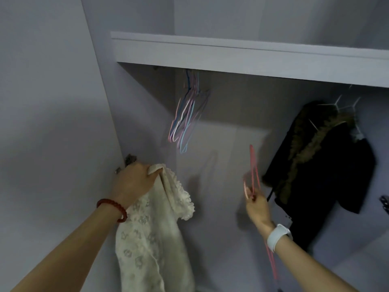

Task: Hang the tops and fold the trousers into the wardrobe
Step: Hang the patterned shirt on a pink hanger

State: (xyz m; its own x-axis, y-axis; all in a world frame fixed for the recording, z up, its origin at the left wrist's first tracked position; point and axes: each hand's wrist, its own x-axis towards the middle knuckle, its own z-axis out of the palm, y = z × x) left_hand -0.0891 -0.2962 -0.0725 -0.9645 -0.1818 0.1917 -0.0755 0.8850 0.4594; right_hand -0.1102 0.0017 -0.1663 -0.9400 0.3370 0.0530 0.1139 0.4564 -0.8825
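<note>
My left hand [134, 182] grips the top edge of a cream lace top [151, 234], which hangs down in front of the open wardrobe's left side. My right hand [257, 209] pinches a pink wire hanger [253, 171] held upright in the middle of the wardrobe opening; part of the hanger runs down behind my wrist. Several empty pastel hangers [186, 119] hang blurred under the shelf, above and between my hands.
A white shelf [231, 53] spans the wardrobe above the hanging space. A black coat with a fur-trimmed collar [322, 163] hangs at the right. The wardrobe's side panel [52, 102] stands at the left, with a hinge [130, 160] just behind my left hand.
</note>
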